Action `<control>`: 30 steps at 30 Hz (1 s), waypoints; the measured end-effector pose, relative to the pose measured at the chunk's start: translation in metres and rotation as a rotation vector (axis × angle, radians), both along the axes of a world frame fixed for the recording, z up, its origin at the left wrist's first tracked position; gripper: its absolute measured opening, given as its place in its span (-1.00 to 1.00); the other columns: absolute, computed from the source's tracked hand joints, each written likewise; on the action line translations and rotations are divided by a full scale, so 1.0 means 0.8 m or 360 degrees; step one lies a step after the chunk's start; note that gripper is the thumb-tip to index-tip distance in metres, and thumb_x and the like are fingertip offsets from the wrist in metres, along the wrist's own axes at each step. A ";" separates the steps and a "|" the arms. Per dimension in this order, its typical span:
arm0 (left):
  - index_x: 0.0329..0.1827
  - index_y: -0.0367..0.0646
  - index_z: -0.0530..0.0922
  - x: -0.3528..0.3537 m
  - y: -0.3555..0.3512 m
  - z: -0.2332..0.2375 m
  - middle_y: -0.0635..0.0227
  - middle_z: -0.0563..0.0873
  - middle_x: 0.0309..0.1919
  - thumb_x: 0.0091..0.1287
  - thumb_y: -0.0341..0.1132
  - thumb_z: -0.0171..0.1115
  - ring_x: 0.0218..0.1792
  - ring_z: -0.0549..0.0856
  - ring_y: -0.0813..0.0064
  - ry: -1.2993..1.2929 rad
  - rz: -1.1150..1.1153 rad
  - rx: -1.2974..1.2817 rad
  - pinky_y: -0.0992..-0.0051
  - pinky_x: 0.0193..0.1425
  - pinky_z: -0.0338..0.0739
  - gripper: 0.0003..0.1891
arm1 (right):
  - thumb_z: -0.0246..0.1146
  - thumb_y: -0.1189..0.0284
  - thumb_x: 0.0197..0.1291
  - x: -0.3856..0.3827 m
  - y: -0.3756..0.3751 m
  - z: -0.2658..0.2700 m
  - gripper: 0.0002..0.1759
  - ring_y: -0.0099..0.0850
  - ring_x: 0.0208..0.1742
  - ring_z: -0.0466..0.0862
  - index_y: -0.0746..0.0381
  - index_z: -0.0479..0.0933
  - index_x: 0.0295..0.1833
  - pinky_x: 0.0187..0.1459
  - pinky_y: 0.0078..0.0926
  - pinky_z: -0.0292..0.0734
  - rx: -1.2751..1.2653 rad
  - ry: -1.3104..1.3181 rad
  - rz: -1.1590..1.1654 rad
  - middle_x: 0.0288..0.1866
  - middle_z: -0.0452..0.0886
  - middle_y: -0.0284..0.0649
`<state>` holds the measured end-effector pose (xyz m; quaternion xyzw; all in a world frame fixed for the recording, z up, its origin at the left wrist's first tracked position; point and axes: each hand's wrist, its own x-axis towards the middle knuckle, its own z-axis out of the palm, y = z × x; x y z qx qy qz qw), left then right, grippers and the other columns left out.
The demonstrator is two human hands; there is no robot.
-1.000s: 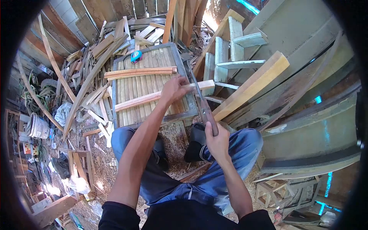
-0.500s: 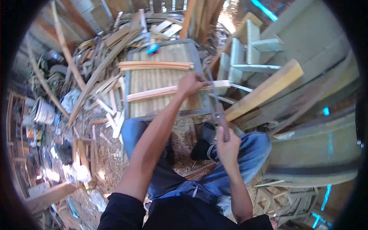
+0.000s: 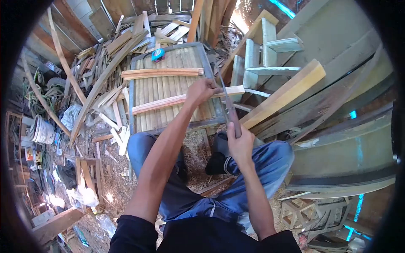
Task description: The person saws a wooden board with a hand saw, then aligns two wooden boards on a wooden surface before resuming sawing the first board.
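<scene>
My left hand point(image 3: 201, 91) presses down on a long wooden strip point(image 3: 164, 102) that lies across a slatted bench top point(image 3: 147, 86). The strip's pale right end sticks out past the bench edge. My right hand point(image 3: 238, 146) grips the handle of a hand saw point(image 3: 227, 105), whose thin blade runs up across the strip just right of my left hand. A second bundle of wooden strips point(image 3: 162, 72) lies farther back on the bench. A blue tape measure point(image 3: 158, 54) sits near the bench's far edge.
Scrap planks and offcuts point(image 3: 105, 63) pile up to the left and behind the bench. A thick pale beam point(image 3: 287, 92) leans at the right beside a green boat hull point(image 3: 341, 139). A white bucket point(image 3: 41, 130) stands far left. Sawdust covers the ground.
The saw has slid along the cut in the strip, back and then forward again. My left hand stays on the strip. The view shifted a little with my head.
</scene>
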<state>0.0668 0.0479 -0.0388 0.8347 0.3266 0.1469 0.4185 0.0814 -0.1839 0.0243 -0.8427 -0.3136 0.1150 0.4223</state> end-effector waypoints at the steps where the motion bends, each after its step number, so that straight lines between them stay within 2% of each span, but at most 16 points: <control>1: -0.40 -0.13 0.70 -0.001 -0.001 0.002 0.19 0.72 -0.43 0.06 0.13 0.46 -0.31 0.71 0.14 0.0032 0.0004 -0.0006 0.23 -0.20 0.53 -0.55 | 0.19 0.28 0.38 -0.009 -0.008 0.006 -0.64 -0.42 -0.60 0.46 0.40 0.55 -0.31 -0.45 -0.29 0.41 0.0082 0.0025 -0.0026 -0.62 0.44 -0.02; 2: -0.40 -0.14 0.70 0.000 0.000 0.002 0.19 0.72 -0.43 0.05 0.12 0.46 -0.31 0.71 0.14 0.0072 0.0013 -0.0010 0.23 -0.21 0.53 -0.55 | 0.19 0.27 0.38 -0.017 -0.019 0.007 -0.63 -0.39 -0.61 0.48 0.40 0.55 -0.30 -0.44 -0.28 0.42 0.0165 0.0056 -0.0046 -0.61 0.42 0.01; 3: -0.40 -0.15 0.69 -0.001 -0.001 0.003 0.18 0.72 -0.43 0.06 0.11 0.46 -0.31 0.71 0.13 0.0051 0.0001 0.0008 0.21 -0.21 0.53 -0.56 | 0.20 0.29 0.37 -0.020 -0.043 0.004 -0.66 -0.47 -0.58 0.51 0.40 0.57 -0.28 -0.43 -0.32 0.44 -0.0021 0.0000 0.0010 -0.62 0.44 -0.06; 5: -0.40 -0.15 0.69 -0.004 -0.003 0.014 0.17 0.72 -0.41 0.07 0.11 0.46 -0.31 0.71 0.13 0.0047 0.0010 0.0033 0.21 -0.21 0.53 -0.56 | 0.23 0.33 0.33 -0.045 -0.080 0.017 -0.73 -0.27 -0.64 0.58 0.34 0.59 -0.29 -0.47 -0.31 0.46 -0.0033 0.0134 -0.0069 -0.66 0.48 -0.07; 6: -0.40 -0.16 0.69 -0.005 -0.004 0.011 0.17 0.72 -0.40 0.07 0.10 0.46 -0.30 0.71 0.13 0.0039 -0.0001 0.0059 0.21 -0.21 0.53 -0.56 | 0.23 0.33 0.33 -0.049 -0.091 0.018 -0.73 -0.27 -0.64 0.58 0.34 0.59 -0.29 -0.47 -0.31 0.46 -0.0046 0.0152 -0.0061 -0.66 0.48 -0.07; 9: -0.40 -0.16 0.70 -0.005 -0.004 0.004 0.18 0.72 -0.39 0.07 0.10 0.46 -0.29 0.70 0.13 -0.0028 -0.0010 0.0127 0.21 -0.19 0.53 -0.56 | 0.24 0.36 0.33 -0.051 -0.106 0.016 -0.76 -0.60 -0.66 0.42 0.33 0.59 -0.31 -0.56 -0.45 0.37 -0.0028 0.0195 -0.0119 -0.71 0.36 -0.19; 11: -0.39 -0.16 0.69 -0.006 -0.005 0.001 0.22 0.70 -0.39 0.10 0.07 0.45 -0.30 0.69 0.18 -0.0014 -0.0030 0.0165 0.26 -0.20 0.52 -0.58 | 0.23 0.32 0.34 -0.033 -0.073 0.005 -0.71 -0.49 -0.65 0.48 0.33 0.57 -0.34 -0.51 -0.41 0.41 -0.0014 0.0162 -0.0086 -0.69 0.43 -0.15; 14: -0.38 -0.16 0.69 -0.004 -0.004 0.006 0.27 0.68 -0.39 0.12 0.04 0.45 -0.32 0.67 0.23 0.0000 -0.0038 0.0169 0.31 -0.21 0.51 -0.61 | 0.19 0.28 0.38 -0.001 -0.010 0.001 -0.65 -0.55 -0.58 0.36 0.39 0.56 -0.30 -0.49 -0.38 0.35 0.0048 0.0101 -0.0033 -0.65 0.39 -0.21; 16: -0.38 -0.15 0.70 -0.004 -0.004 0.008 0.28 0.68 -0.40 0.12 0.04 0.45 -0.33 0.67 0.24 0.0016 -0.0033 0.0110 0.31 -0.21 0.51 -0.61 | 0.19 0.28 0.38 0.008 0.011 0.011 -0.65 -0.43 -0.62 0.39 0.39 0.57 -0.30 -0.48 -0.32 0.37 -0.0026 0.0098 0.0026 -0.64 0.41 -0.09; 18: -0.37 -0.14 0.70 -0.004 -0.005 0.005 0.29 0.69 -0.39 0.13 0.03 0.44 -0.33 0.68 0.25 0.0026 -0.0029 0.0120 0.31 -0.21 0.51 -0.63 | 0.19 0.30 0.37 0.000 -0.004 0.012 -0.66 -0.34 -0.64 0.40 0.39 0.58 -0.29 -0.48 -0.29 0.38 -0.0001 0.0106 0.0020 -0.63 0.44 -0.03; 20: -0.37 -0.14 0.70 -0.002 -0.004 0.007 0.28 0.69 -0.39 0.13 0.02 0.44 -0.32 0.68 0.25 0.0031 -0.0040 0.0109 0.31 -0.20 0.52 -0.63 | 0.23 0.27 0.35 -0.016 -0.041 0.007 -0.67 -0.30 -0.61 0.54 0.34 0.58 -0.35 -0.44 -0.38 0.47 -0.0099 -0.0030 -0.0021 -0.59 0.58 -0.08; 23: -0.39 -0.14 0.70 -0.005 -0.004 0.007 0.25 0.70 -0.37 0.12 0.06 0.44 -0.27 0.70 0.20 0.0050 -0.0020 0.0121 0.25 -0.17 0.53 -0.61 | 0.24 0.30 0.34 -0.050 -0.095 0.023 -0.69 -0.31 -0.64 0.53 0.35 0.59 -0.33 -0.47 -0.37 0.45 0.0016 0.0172 -0.0088 -0.63 0.53 -0.05; 25: -0.42 -0.15 0.69 -0.005 -0.005 -0.002 0.23 0.70 -0.36 0.11 0.09 0.43 -0.24 0.70 0.15 -0.0051 -0.0020 0.0215 0.20 -0.15 0.54 -0.58 | 0.17 0.29 0.40 -0.055 -0.117 0.026 -0.67 -0.55 -0.53 0.44 0.39 0.58 -0.20 -0.43 -0.39 0.41 -0.0108 0.0477 -0.0159 -0.61 0.41 -0.27; 26: -0.42 -0.15 0.69 -0.006 -0.007 -0.004 0.23 0.70 -0.36 0.11 0.09 0.43 -0.24 0.70 0.15 -0.0041 -0.0034 0.0215 0.20 -0.15 0.54 -0.58 | 0.17 0.29 0.40 -0.052 -0.111 0.021 -0.67 -0.55 -0.53 0.44 0.39 0.58 -0.20 -0.43 -0.39 0.41 -0.0106 0.0489 -0.0172 -0.61 0.41 -0.27; 28: -0.43 -0.17 0.69 -0.004 -0.007 0.001 0.21 0.69 -0.38 0.10 0.07 0.44 -0.26 0.70 0.15 -0.0057 -0.0029 0.0202 0.22 -0.16 0.54 -0.58 | 0.17 0.29 0.40 -0.027 -0.063 0.010 -0.66 -0.53 -0.55 0.43 0.39 0.58 -0.21 -0.44 -0.37 0.40 -0.0020 0.0113 -0.0023 -0.63 0.42 -0.22; 30: -0.43 -0.18 0.69 -0.004 -0.009 0.008 0.21 0.69 -0.38 0.10 0.06 0.45 -0.27 0.70 0.15 -0.0062 -0.0038 0.0192 0.22 -0.17 0.53 -0.58 | 0.18 0.28 0.39 0.000 -0.006 -0.002 -0.65 -0.49 -0.57 0.43 0.40 0.57 -0.25 -0.44 -0.34 0.40 0.0025 0.0102 -0.0051 -0.63 0.43 -0.12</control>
